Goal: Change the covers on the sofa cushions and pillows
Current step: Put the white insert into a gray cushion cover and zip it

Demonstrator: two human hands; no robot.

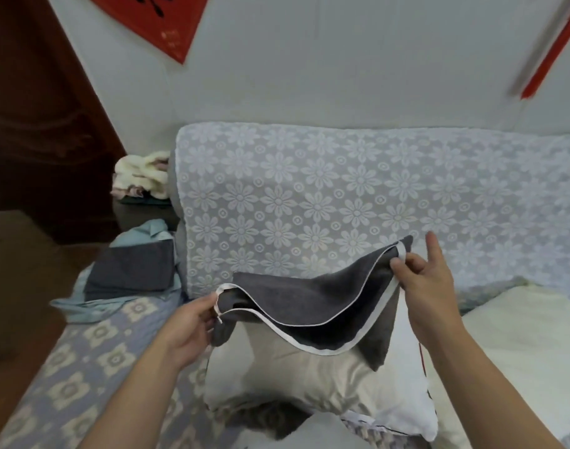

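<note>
A dark grey pillow cover [309,299] with a white zipper band is stretched in the air above the sofa seat, its mouth gaping toward me. My left hand [193,325] pinches the left end of the white band. My right hand [423,280] pinches the right end, with the index finger sticking up. Under the cover lies a bare cream satin pillow [296,380] on the seat. A white pillow [403,406] lies against its right side.
The sofa back [342,196] wears a white floral lace throw, and the seat [92,361] a blue floral one. Folded grey and light blue fabric [128,273] lies at the left end. A cream cushion [520,345] is at right, and plush clothes [141,173] are piled behind the armrest.
</note>
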